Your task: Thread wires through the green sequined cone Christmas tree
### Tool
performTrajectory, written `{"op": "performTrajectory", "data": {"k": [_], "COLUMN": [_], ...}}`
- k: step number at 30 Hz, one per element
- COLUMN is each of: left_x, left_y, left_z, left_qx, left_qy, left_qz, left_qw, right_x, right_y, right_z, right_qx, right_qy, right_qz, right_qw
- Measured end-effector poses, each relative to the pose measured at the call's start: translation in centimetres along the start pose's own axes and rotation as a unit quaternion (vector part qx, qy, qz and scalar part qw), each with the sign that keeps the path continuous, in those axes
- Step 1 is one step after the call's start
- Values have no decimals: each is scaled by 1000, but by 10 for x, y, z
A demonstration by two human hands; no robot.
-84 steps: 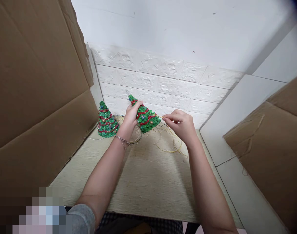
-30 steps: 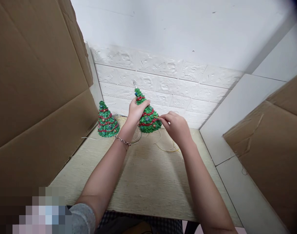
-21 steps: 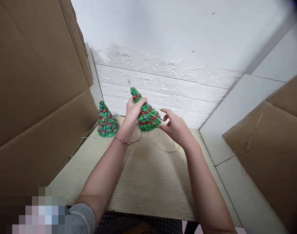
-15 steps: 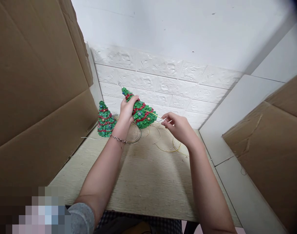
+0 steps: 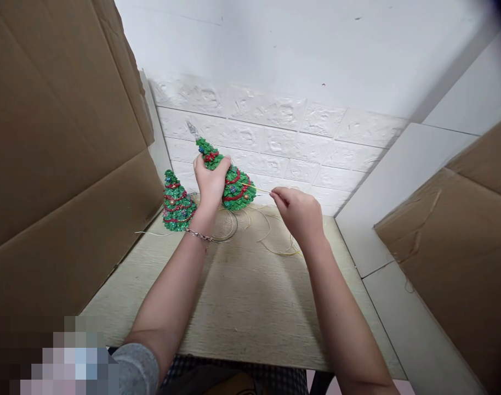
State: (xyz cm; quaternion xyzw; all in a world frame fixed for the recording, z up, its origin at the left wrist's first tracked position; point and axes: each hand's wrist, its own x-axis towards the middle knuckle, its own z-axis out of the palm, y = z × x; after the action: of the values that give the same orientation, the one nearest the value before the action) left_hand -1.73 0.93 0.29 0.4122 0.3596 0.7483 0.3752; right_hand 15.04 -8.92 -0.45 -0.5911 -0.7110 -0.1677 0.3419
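Note:
My left hand [image 5: 210, 181] grips a small green Christmas tree [image 5: 239, 189] around its upper middle, holding it tilted above the table with its tip to the upper left. Red garlands and small coloured ornaments cover it, and a clear spike stands out at the tip. From its lower side a thin yellow cord [image 5: 262, 190] runs taut to my right hand [image 5: 297, 211], whose fingers are pinched on it. Just left of my left wrist, a second, similar Christmas tree [image 5: 176, 204] stands upright on the table.
Loose loops of yellowish and dark cord [image 5: 271, 241] lie on the pale table [image 5: 242, 296] under the held tree. A white brick-patterned wall [image 5: 283, 140] closes the back. Cardboard [image 5: 69, 137] rises on the left, and more cardboard [image 5: 460, 236] on the right.
The held tree has shifted slightly up and left in my left hand's grip, showing its clear tip. My right hand has turned and closed tighter on the cord.

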Motion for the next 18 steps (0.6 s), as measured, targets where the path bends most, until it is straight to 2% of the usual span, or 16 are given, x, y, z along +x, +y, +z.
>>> {"op": "performTrajectory", "data": {"k": [2,4,10,15,18], "left_x": [-2,-6,-21,-25,-23], "left_y": [0,1,3,-1,-4], "left_z": [2,5,16,20,19], "left_qx": [50,89,123,168,202], "left_qy": [23,26,-10,-21,-15], "left_qz": [91,149,189,226,252], "left_qw": [994,984,974,959,946], "right_x": [0,0,-1,-2,-1], "right_y": [0,-1,-15,-18,-15], "right_z": [1,2,3,1,0], "right_qx": [2,22,121,115,119], "right_qy": [4,7,-34,-75,-75], "right_qz": [-6,-9,2,13,20], "right_qw": [1000,1000,992,990,990]}}
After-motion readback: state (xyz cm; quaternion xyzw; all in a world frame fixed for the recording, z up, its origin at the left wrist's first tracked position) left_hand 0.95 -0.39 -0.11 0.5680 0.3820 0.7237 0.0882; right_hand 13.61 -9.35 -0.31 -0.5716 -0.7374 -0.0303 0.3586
